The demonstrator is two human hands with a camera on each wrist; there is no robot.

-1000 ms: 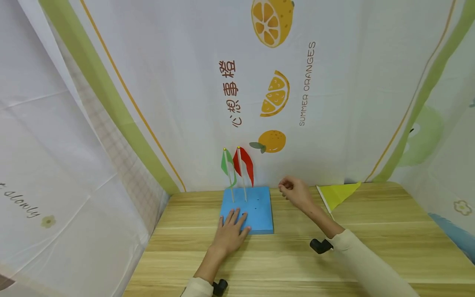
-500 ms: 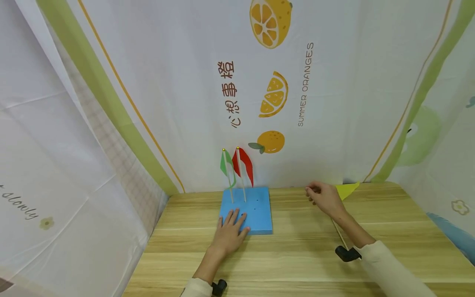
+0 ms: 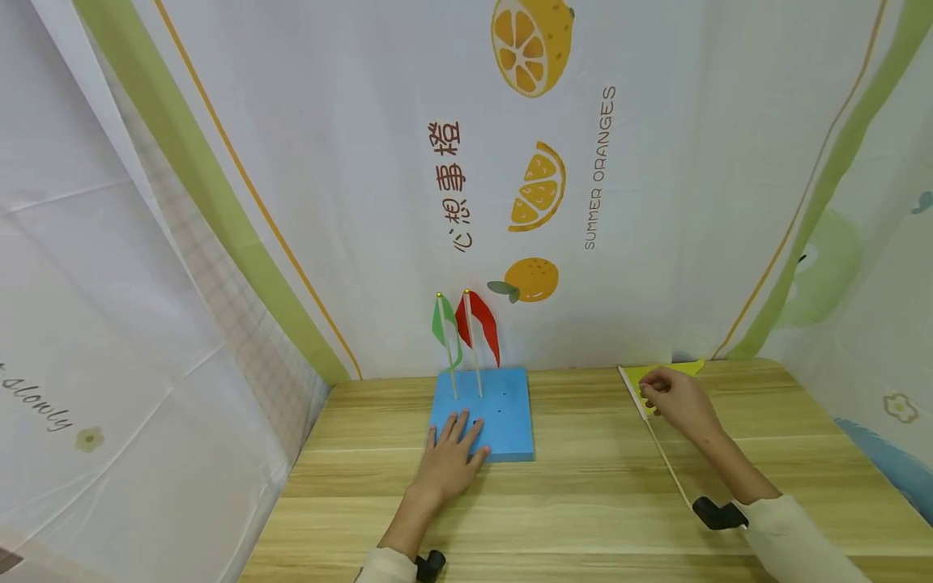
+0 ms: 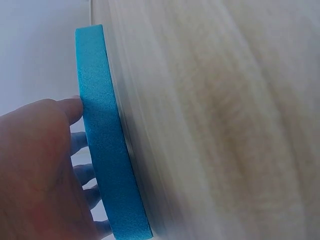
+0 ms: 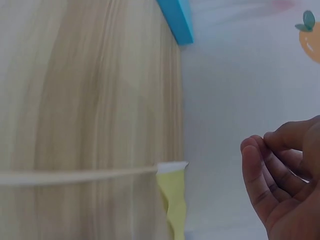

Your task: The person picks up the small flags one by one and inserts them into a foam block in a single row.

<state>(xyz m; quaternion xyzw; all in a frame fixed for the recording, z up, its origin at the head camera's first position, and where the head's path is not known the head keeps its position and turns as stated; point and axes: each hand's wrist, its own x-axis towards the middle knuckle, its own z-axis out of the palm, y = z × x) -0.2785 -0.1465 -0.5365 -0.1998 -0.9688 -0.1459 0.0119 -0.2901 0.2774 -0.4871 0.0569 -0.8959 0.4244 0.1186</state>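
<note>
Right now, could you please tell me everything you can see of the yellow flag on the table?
The yellow flag is a small triangular pennant on a thin pale stick. It lies flat on the wooden table near the back wall, right of the blue foam block, its stick running toward the near edge. The cloth looks slightly wrinkled. The right hand is over it with curled fingers; the right wrist view shows a gap, so no grip is evident.

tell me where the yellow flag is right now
In the head view the yellow flag lies flat on the wooden table at its far right, by the backdrop, right of the blue foam block; the right hand is over it.
</note>
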